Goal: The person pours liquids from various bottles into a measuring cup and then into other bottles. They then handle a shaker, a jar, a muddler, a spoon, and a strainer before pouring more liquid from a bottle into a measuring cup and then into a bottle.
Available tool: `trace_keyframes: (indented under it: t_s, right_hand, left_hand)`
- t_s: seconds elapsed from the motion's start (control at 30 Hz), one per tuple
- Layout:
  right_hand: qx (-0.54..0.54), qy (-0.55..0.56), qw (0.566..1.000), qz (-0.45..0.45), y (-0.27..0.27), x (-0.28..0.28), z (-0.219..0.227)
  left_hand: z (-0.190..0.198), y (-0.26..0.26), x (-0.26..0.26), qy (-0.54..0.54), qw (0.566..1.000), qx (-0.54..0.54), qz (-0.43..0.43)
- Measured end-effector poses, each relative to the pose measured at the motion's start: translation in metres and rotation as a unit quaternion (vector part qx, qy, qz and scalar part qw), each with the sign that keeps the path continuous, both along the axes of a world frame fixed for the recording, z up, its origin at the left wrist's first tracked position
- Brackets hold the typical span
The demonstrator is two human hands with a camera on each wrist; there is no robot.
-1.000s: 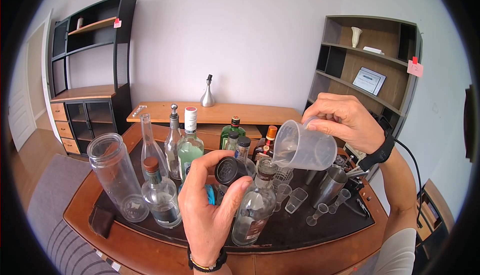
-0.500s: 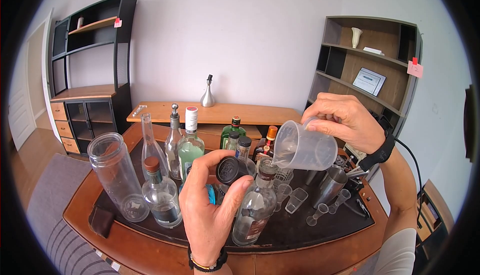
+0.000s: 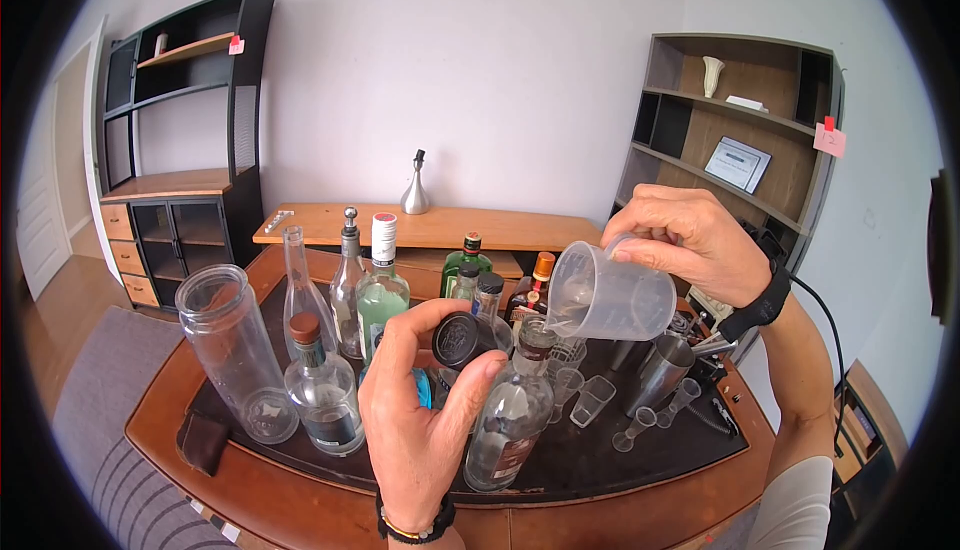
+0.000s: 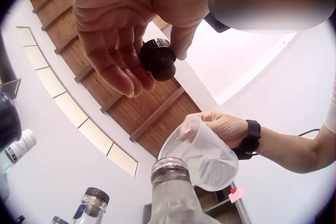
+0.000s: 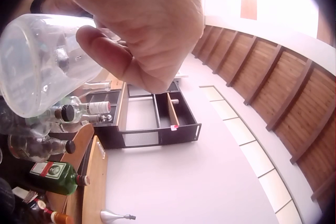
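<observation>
My right hand grips the handle of a translucent plastic measuring jug, tipped with its lip right at the mouth of an uncapped clear glass bottle. A little clear liquid lies in the jug's lower side in the left wrist view. Between thumb and fingers, my left hand holds a black bottle stopper, its dark plug pointing away from the palm. This hand is just left of the bottle's neck. The bottle stands upright on the dark tabletop, a dark red label low on its side.
Left of the bottle stand a tall wide glass jar, a brown-stoppered bottle and a pale green bottle. On the right are small clear cups, a jigger-shaped measure and a metal shaker. Behind, a green bottle.
</observation>
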State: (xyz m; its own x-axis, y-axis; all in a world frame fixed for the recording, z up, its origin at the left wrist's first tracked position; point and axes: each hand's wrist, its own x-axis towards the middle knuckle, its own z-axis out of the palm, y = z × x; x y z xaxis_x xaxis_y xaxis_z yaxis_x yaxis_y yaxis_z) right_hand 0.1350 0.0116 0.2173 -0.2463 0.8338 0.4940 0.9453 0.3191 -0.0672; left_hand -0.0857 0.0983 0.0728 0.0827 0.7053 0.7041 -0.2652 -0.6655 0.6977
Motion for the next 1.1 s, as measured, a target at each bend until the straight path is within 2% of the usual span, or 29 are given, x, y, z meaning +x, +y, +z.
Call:
trace_keyframes:
  t_s: [1.1]
  right_hand:
    - [-0.005, -0.021, 1.0, -0.004, 0.0004, -0.006, 0.0051]
  left_hand:
    - [0.0003, 0.0002, 0.0016, 0.016, 1.0, 0.011, 0.011]
